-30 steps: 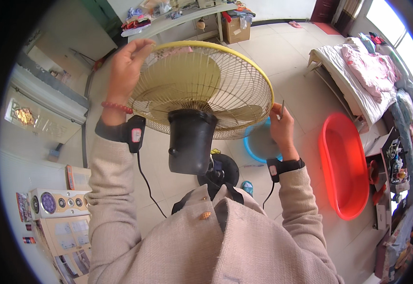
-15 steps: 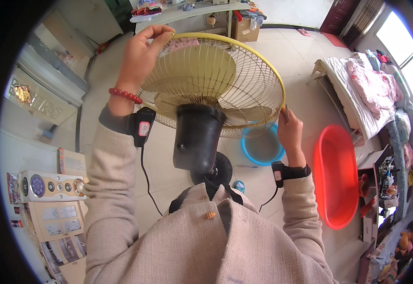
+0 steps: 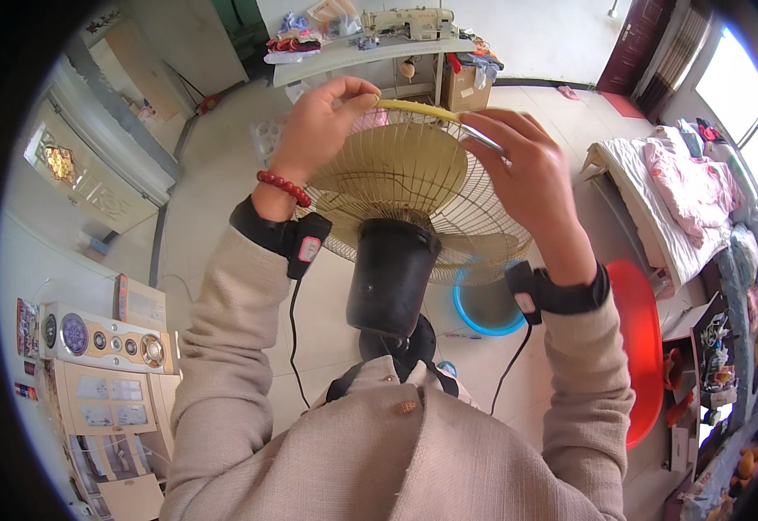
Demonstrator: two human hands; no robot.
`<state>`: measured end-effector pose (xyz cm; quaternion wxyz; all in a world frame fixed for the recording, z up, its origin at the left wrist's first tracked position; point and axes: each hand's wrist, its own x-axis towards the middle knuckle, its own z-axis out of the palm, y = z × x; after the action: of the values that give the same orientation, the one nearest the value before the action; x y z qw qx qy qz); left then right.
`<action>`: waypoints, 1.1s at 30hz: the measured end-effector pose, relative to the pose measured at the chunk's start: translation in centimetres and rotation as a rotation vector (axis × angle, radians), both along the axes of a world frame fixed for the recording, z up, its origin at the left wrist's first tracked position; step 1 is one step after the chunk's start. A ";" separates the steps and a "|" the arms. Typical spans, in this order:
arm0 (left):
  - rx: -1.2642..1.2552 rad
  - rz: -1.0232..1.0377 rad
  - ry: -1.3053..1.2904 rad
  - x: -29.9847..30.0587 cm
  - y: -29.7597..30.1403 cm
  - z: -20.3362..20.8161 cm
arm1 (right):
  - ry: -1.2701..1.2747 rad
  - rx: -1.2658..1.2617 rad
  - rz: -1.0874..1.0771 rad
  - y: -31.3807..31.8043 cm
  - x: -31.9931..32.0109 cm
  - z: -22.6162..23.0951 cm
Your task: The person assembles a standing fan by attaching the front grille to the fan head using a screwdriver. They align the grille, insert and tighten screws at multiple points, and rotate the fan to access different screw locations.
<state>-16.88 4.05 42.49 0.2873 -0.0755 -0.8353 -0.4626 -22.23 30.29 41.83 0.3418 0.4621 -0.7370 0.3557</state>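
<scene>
Head view: the fan (image 3: 400, 169) occupies the upper centre of the frame, where the left hand (image 3: 318, 130) pinches its yellow rim (image 3: 418, 109). The right hand (image 3: 533, 165), upper right of centre, grasps a thin metal tool (image 3: 488, 145) beside the rim; a blue basin (image 3: 493, 329) lies below.

A home is indicated: a bed (image 3: 626, 169) spread with pink bedding (image 3: 695, 178) is seen at upper right, and a sewing machine (image 3: 413, 24) is kept on a table (image 3: 344, 57) at top centre.
</scene>
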 end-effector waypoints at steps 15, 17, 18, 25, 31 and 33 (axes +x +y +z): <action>0.041 -0.253 -0.041 1.1 -3.3 0.7 | -0.073 0.393 -0.023 -7.3 -1.7 4.1; 0.048 -0.285 -0.055 1.0 -4.0 0.8 | -0.077 0.376 0.000 -7.3 -1.7 4.1; 0.043 -0.282 -0.053 1.0 -4.3 0.7 | -0.079 0.360 0.017 -7.3 -1.6 4.0; -0.095 -0.063 -0.004 1.2 -4.6 -0.2 | -0.060 0.346 0.023 -7.6 -1.1 4.2; 0.056 -0.037 0.022 0.7 -4.3 -1.5 | -0.117 0.395 0.010 -7.8 -0.8 4.8; 0.061 -0.045 0.057 0.4 -4.4 -1.6 | -0.146 0.379 0.024 -8.0 -0.8 4.8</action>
<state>-16.43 -0.32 40.88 0.3028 -0.0988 -0.8103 -0.4919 -22.99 22.30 46.68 0.1902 0.4999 -0.8080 0.2472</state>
